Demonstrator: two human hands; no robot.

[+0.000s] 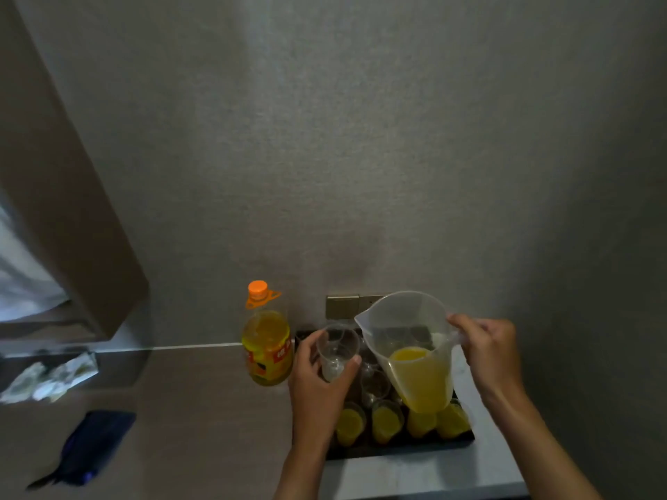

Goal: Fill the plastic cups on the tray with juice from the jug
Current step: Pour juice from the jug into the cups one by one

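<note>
Jug (411,351): clear plastic, about a third full of orange juice, held by its handle in the closed fingers of the right hand (489,350), raised above the right part of the tray with the spout turned to the left. Empty cup (337,351): clear plastic, gripped around its wall by the left hand (317,382), lifted over the tray's left edge, just beside the spout and apart from it. Filled cups (386,420): four counted in the near row, each holding juice, the rightmost two partly hidden behind the jug. Further clear cups are seen in the middle and back of the tray; their contents cannot be told through the jug. Tray (404,450): dark, rectangular, set at the right of the counter against the wall. Bottle (267,350): juice, orange cap and label, standing upright just left of the tray. Counter (202,409): brown, with a paler strip in front of the tray. Crumpled paper (50,378) and a dark blue item (92,445), blurred, are noted at far left. Wall (361,138): grey, textured, fitted with a metal switch plate (343,305) behind the tray.
</note>
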